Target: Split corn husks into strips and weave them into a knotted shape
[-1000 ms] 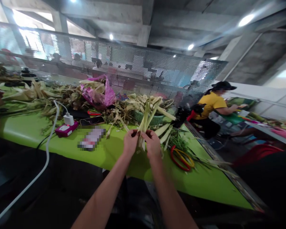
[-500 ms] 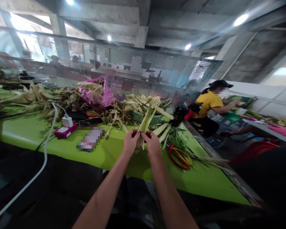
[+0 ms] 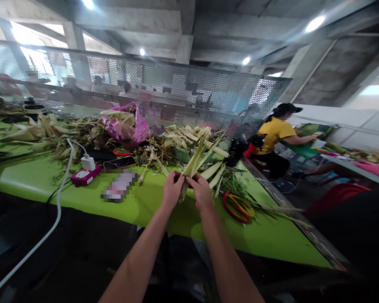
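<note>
Pale green corn husks (image 3: 194, 159) stand up fanned out from between my two hands, over the front part of the green table (image 3: 151, 204). My left hand (image 3: 173, 189) pinches their lower end from the left, thumb against fingers. From the right, my right hand (image 3: 201, 190) pinches the same end, with its thumb close to the other. A short tail of husk hangs below the fingers. Behind them, a green basket (image 3: 182, 155) is heaped with husks. Scissors with red and yellow handles (image 3: 238, 206) lie right of my right hand, beside thin green stems (image 3: 235, 183).
A pink plastic bag (image 3: 142, 128) of husks stands at the back. Left of my hands lie a blurred phone (image 3: 120, 185), a dark phone (image 3: 119, 163) and a magenta power socket (image 3: 86, 174) with a white cable. A person in yellow (image 3: 274, 136) sits beyond the table's right edge.
The husks have spread wider and lean further to the right at the top. Both hands keep their pinch in nearly the same place. The view has shifted slightly.
</note>
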A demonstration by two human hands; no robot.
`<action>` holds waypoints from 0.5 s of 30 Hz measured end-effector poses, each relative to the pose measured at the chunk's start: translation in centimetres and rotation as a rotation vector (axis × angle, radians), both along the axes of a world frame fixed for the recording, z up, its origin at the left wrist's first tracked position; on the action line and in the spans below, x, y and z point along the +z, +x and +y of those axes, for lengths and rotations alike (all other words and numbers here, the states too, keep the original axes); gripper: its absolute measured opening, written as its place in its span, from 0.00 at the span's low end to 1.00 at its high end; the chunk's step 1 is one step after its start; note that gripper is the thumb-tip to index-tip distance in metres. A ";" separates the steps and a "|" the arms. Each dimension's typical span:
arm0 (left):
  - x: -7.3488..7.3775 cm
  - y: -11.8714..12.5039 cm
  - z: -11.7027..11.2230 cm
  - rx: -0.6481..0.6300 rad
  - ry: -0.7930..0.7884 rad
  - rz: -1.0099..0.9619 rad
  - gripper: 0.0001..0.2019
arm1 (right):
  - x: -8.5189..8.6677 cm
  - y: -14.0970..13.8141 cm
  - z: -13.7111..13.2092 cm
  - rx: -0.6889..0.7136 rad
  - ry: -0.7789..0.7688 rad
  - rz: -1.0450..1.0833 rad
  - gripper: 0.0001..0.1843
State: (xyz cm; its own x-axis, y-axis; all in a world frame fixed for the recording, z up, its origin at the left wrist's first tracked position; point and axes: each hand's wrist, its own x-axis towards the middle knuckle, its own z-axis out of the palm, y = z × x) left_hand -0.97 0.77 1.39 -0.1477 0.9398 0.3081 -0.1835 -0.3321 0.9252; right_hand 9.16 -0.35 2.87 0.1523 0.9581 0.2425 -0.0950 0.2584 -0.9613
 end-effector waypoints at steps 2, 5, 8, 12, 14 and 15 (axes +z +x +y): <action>0.1 0.0 -0.1 0.004 0.006 0.024 0.06 | 0.0 0.0 0.0 0.011 0.013 0.001 0.07; 0.0 0.0 -0.1 0.002 0.025 0.017 0.05 | -0.2 -0.1 0.0 0.030 0.040 0.003 0.06; -0.2 0.2 -0.1 -0.023 0.025 -0.036 0.05 | -0.3 -0.1 0.1 0.036 0.070 -0.008 0.05; -0.5 0.3 0.3 -0.101 -0.040 -0.189 0.06 | 0.1 -0.2 -0.2 0.081 0.106 -0.047 0.06; -0.6 0.3 0.5 -0.128 -0.063 -0.249 0.09 | 0.4 -0.4 -0.4 0.096 0.113 -0.045 0.06; -0.6 0.2 0.7 -0.133 -0.071 -0.258 0.10 | 0.5 -0.5 -0.5 0.101 0.114 -0.033 0.07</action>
State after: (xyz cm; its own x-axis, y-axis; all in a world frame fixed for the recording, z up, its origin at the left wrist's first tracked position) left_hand -0.75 1.44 0.81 -0.0871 0.9740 0.2093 -0.4532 -0.2258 0.8623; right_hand 8.68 -0.87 3.39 0.0463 0.9342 0.3536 -0.0948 0.3565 -0.9295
